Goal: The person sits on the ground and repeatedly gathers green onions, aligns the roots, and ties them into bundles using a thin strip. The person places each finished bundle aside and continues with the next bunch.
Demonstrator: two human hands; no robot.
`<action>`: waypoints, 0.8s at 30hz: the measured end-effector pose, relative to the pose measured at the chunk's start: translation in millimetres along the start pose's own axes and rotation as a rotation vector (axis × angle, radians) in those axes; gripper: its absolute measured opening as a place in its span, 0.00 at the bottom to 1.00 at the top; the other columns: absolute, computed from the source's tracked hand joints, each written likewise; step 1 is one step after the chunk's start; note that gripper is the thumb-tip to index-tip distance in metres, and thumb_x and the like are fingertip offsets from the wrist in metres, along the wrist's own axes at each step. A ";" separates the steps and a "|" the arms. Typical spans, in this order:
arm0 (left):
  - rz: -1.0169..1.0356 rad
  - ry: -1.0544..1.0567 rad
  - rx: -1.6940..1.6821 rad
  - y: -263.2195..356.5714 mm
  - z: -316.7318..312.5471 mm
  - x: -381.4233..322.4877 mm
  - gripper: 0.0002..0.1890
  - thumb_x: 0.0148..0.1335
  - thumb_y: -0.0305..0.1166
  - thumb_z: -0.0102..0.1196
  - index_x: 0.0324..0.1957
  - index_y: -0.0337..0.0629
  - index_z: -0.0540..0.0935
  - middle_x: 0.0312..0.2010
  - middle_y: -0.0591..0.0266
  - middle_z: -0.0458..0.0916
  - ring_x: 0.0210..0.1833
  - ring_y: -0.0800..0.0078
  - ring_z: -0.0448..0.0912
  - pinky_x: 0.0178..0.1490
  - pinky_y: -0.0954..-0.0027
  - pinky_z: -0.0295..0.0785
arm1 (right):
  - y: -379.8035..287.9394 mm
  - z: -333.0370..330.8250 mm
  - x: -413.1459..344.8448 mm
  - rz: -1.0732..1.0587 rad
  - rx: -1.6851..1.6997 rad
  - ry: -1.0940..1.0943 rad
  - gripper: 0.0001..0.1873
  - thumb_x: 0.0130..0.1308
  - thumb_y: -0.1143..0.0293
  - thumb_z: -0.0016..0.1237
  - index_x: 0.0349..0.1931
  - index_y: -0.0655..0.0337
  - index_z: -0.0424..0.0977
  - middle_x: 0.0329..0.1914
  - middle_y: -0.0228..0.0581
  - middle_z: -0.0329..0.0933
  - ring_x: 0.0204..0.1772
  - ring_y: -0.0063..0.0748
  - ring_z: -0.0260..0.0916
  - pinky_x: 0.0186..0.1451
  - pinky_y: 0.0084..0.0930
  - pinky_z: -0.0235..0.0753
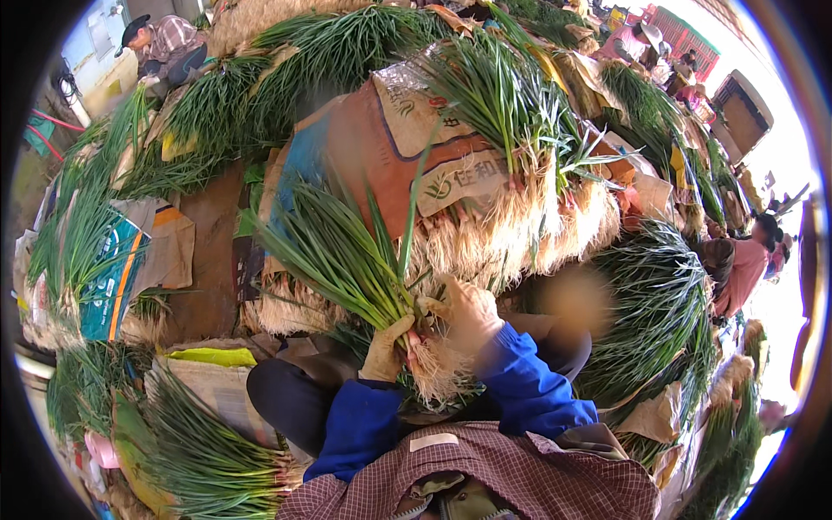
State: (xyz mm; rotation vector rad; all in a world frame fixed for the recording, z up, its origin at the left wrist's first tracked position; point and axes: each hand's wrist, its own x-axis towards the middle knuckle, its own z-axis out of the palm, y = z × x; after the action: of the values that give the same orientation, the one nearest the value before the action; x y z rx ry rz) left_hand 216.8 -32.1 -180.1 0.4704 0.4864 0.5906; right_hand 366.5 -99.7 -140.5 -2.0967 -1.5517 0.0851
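In my gloved left hand (386, 350) is a bunch of scallions (351, 260), gripped around the pale lower stems. Its green leaves fan out to the upper left, and its stringy roots (437, 372) hang over my lap. Beside these stems is my gloved right hand (469, 313), its thumb and forefinger apart; the thumb tip comes close to the stalks, and contact cannot be made out. Just beyond my hands lies a large heap of scallions with its roots (481, 240) facing me. A printed sack (390, 156) covers part of that heap.
More scallions (650, 312) are piled on my right, and another bundle (214, 455) lies at lower left. A teal printed sack (114, 279) rests over a heap at left. One person (166, 42) crouches at upper left; another person (741, 266) sits at right.
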 end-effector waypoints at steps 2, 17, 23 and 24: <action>-0.008 -0.063 0.000 3.5 -5.8 -6.4 0.08 0.59 0.27 0.53 0.39 0.35 0.79 0.17 0.66 0.77 0.20 0.79 0.75 0.28 0.79 0.71 | -10.6 4.4 13.2 -0.094 -0.026 -0.011 0.21 0.63 0.48 0.43 0.31 0.59 0.74 0.26 0.43 0.76 0.29 0.44 0.75 0.30 0.39 0.72; -0.138 -0.054 -0.120 0.3 -21.1 -24.1 0.09 0.56 0.29 0.55 0.37 0.35 0.75 0.26 0.60 0.77 0.32 0.67 0.78 0.33 0.69 0.76 | 12.3 62.8 7.3 0.651 1.256 -0.358 0.16 0.69 0.61 0.44 0.46 0.65 0.74 0.32 0.32 0.76 0.40 0.16 0.69 0.42 0.16 0.70; -0.133 -0.076 -0.133 -1.8 -25.9 -19.1 0.10 0.57 0.28 0.53 0.41 0.37 0.73 0.30 0.57 0.78 0.29 0.67 0.77 0.34 0.68 0.75 | -6.0 92.0 -2.5 0.528 1.054 -0.069 0.11 0.61 0.66 0.54 0.32 0.67 0.76 0.23 0.31 0.75 0.27 0.16 0.66 0.30 0.21 0.69; -0.069 -0.106 -0.108 -3.3 -26.0 -17.2 0.10 0.57 0.27 0.53 0.41 0.37 0.73 0.30 0.57 0.78 0.29 0.66 0.78 0.34 0.68 0.76 | -3.0 95.2 -9.5 0.613 0.859 -0.128 0.11 0.56 0.65 0.57 0.30 0.65 0.76 0.19 0.36 0.74 0.24 0.24 0.68 0.30 0.26 0.70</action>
State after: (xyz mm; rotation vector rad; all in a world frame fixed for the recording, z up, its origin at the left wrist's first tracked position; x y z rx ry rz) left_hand 191.2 -38.0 -197.3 0.3784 0.3660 0.5199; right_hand 327.3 -72.3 -223.4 -1.7571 -0.6555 0.9335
